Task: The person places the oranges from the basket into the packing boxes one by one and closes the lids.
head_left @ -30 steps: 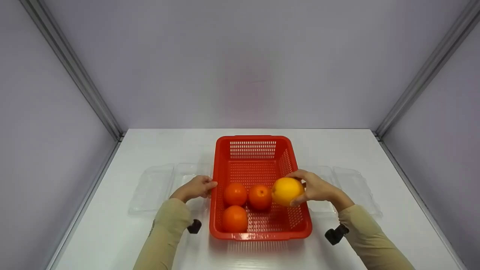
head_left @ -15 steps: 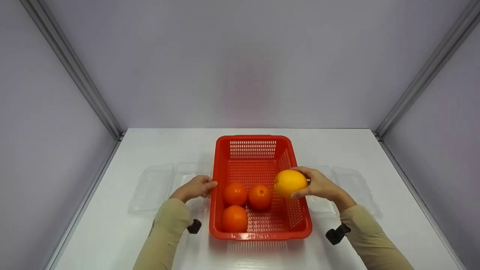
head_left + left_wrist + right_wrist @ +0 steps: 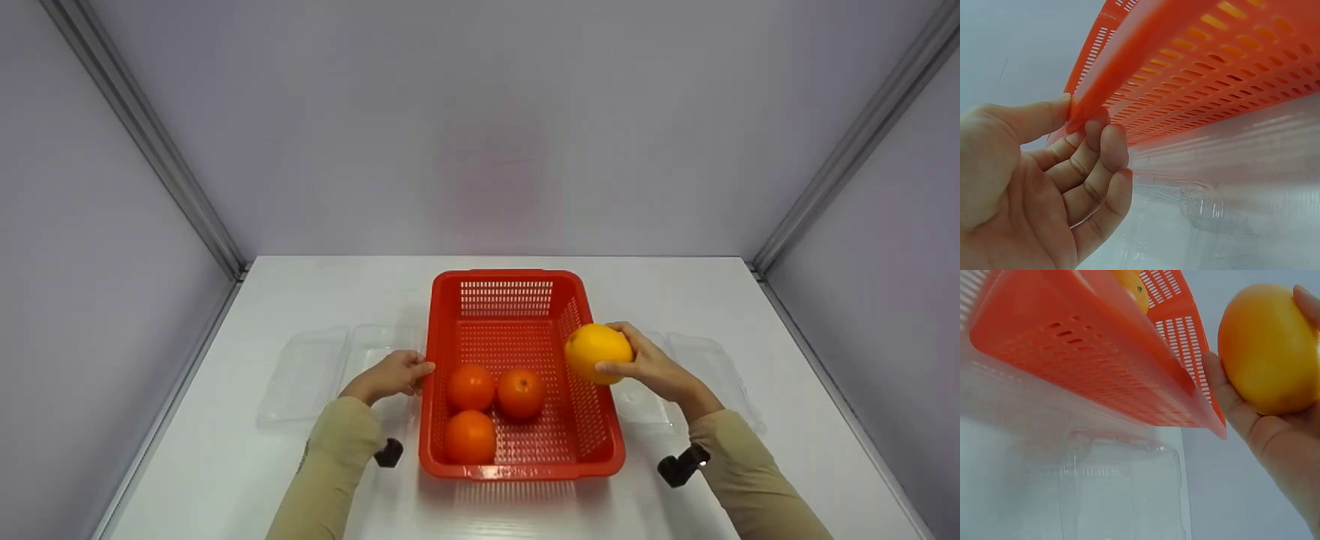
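A person in tan sleeves works at a white table (image 3: 337, 292); the right hand (image 3: 654, 371) holds a yellow-orange fruit (image 3: 598, 354), its thumb and fingers spread around the far and near sides of the skin; in the head view that fruit overlaps the right-hand rim of a red perforated basket (image 3: 521, 472), and the right wrist view shows it raised beside the rim; the left hand (image 3: 388, 376) pinches the basket's left rim, thumb on top and fingers curled beneath, the palm holding nothing else; inside the basket lie three deeper orange fruits: one near the left wall (image 3: 470, 388), one to its right with its stem end facing up (image 3: 521, 394), and one nearest the person in the left corner (image 3: 470, 439); the farther part of the basket floor shows its rows of slots; clear plastic trays lie on the table on both sides, the left tray (image 3: 304, 375) partly behind the left hand and the right tray (image 3: 712, 379) partly behind the right hand; a small black device sits at each wrist, the left device (image 3: 388, 453) and the right device (image 3: 681, 465); pale walls surround the table.
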Action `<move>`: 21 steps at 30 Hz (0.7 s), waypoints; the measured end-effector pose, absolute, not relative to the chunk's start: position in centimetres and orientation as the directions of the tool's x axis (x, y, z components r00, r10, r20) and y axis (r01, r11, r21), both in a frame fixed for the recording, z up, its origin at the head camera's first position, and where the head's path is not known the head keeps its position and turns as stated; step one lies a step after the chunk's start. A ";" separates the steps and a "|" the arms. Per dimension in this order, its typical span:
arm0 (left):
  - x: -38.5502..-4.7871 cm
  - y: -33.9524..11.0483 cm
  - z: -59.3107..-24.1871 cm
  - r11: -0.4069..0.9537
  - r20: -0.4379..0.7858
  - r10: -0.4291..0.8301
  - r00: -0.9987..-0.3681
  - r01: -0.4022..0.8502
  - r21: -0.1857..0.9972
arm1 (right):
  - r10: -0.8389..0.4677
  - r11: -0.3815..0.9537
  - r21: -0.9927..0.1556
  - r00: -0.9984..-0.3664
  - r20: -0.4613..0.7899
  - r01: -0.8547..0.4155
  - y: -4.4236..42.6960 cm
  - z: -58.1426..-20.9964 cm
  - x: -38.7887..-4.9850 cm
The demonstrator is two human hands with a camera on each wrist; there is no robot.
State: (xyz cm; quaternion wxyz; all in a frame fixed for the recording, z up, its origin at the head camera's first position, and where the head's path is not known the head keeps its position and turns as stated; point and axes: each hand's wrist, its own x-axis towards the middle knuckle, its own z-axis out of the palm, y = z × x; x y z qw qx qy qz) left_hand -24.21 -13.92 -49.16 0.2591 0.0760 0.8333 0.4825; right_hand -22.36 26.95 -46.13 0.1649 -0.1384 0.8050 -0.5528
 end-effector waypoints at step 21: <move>-24.1 -14.0 -49.2 0.515 -0.351 0.379 -0.856 -0.120 0.849 | -0.166 0.363 -0.929 -0.976 -0.144 0.075 30.0 -47.3 -22.9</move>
